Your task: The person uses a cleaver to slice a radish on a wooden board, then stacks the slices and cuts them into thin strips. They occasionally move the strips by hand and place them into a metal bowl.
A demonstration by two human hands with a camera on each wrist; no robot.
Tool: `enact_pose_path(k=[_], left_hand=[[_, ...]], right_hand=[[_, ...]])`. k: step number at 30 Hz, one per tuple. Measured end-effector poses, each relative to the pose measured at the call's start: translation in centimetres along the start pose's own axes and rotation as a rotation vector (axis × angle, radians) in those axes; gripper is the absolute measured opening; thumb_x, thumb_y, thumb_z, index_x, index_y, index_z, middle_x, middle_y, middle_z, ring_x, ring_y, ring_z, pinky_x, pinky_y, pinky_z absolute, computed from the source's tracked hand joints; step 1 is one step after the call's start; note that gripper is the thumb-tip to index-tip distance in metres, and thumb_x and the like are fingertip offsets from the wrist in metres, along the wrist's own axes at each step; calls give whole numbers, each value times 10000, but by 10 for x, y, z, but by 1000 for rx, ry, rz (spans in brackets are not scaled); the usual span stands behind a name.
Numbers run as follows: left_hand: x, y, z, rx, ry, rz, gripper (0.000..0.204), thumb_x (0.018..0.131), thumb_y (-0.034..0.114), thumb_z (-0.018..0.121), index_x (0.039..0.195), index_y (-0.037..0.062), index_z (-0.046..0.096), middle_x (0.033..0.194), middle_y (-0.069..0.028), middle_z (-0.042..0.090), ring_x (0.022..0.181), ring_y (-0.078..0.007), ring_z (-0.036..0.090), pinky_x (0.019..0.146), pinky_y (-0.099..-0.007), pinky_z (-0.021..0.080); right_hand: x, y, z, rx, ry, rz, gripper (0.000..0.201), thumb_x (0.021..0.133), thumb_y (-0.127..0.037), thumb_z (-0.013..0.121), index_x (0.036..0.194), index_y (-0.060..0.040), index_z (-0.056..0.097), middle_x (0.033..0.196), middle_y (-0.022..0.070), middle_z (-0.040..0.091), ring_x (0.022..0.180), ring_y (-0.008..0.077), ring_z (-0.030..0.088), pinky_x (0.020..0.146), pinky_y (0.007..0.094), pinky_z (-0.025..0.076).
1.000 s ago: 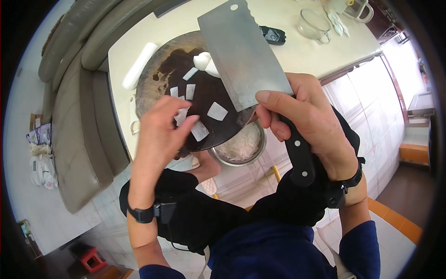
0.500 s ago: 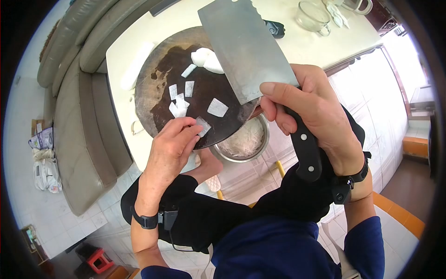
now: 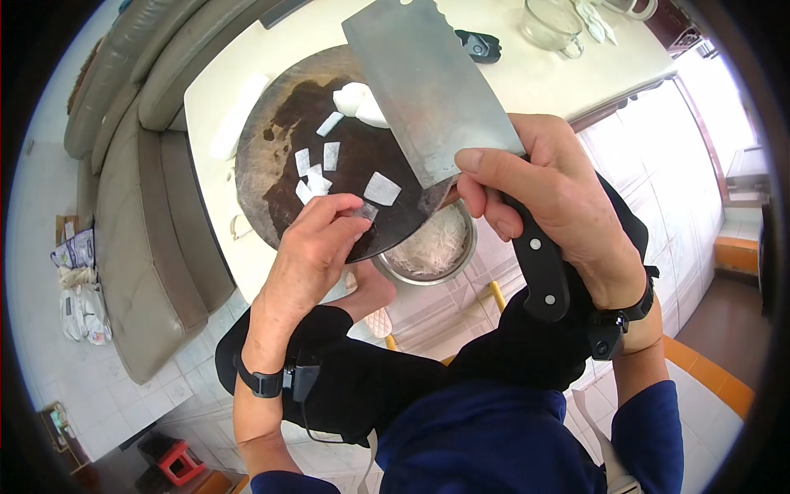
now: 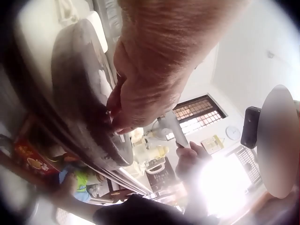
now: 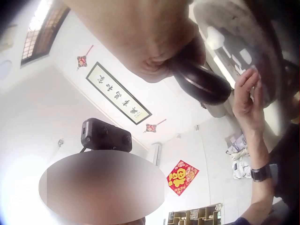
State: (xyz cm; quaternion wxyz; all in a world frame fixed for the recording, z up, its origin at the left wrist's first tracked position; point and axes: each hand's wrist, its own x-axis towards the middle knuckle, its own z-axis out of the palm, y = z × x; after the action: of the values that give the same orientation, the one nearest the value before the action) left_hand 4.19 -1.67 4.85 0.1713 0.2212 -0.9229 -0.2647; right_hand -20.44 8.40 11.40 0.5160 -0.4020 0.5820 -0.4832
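Note:
My left hand pinches a thin, pale vegetable slice between thumb and fingers, low over the near edge of a round dark chopping board. Just beyond it lies a squarish white slice. Left of that are several smaller pieces, with larger white chunks farther back, partly behind the blade. In my right hand is a broad cleaver, gripped by its black handle with the thumb along the blade's base. The blade is raised over the board's right side.
Below the board's near right edge sits a metal bowl of white shreds. A long white item lies left of the board on the pale table. A glass cup and a black object stand at the back.
My left hand came down from above the pieces, took hold of the near slice and shifted it toward the squarish one. The right hand still holds the cleaver up in about the same place.

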Motion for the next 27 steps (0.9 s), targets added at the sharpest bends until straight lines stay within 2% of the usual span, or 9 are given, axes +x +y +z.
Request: enact_pose_path(k=[4, 9, 15, 25, 27], left_hand=[[2, 4, -1, 43, 13, -16, 237, 739, -103, 687, 954, -3, 677, 1078, -133, 621, 963, -311, 624, 774, -374, 539], [1, 1, -1, -76, -58, -49, 221, 743, -103, 685, 942, -7, 676, 1084, -123, 621, 967, -305, 622, 775, -370, 534], [2, 2, 4, -51, 23, -27, 220, 751, -107, 675, 946, -6, 680, 1076, -120, 627, 975, -292, 624, 763, -354, 536], [3, -4, 6, -145, -15, -33, 233, 752, -122, 656, 952, -5, 682, 1090, -107, 631, 976, -279, 623, 754, -338, 539], [3, -1, 6, -177, -44, -23, 229, 768, -129, 648, 956, -7, 696, 1098, -111, 650, 972, -241, 646, 774, -307, 533]], right_hand=[[1, 0, -1, -4, -16, -11, 270, 862, -181, 589, 711, 42, 607, 553, 42, 561, 478, 70, 512, 477, 223, 393], [0, -1, 1, 6, 3, -6, 271, 852, -180, 588, 700, 44, 605, 546, 42, 556, 478, 72, 511, 477, 224, 391], [0, 0, 1, -9, -21, -4, 271, 853, -178, 593, 706, 50, 610, 548, 46, 559, 477, 75, 513, 466, 227, 393], [-1, 1, 0, -34, -9, 5, 290, 847, -198, 602, 696, 49, 613, 532, 43, 549, 470, 76, 507, 464, 232, 392], [-1, 0, 0, -43, -23, 9, 290, 846, -199, 602, 697, 49, 614, 531, 43, 547, 470, 77, 507, 464, 231, 390]])
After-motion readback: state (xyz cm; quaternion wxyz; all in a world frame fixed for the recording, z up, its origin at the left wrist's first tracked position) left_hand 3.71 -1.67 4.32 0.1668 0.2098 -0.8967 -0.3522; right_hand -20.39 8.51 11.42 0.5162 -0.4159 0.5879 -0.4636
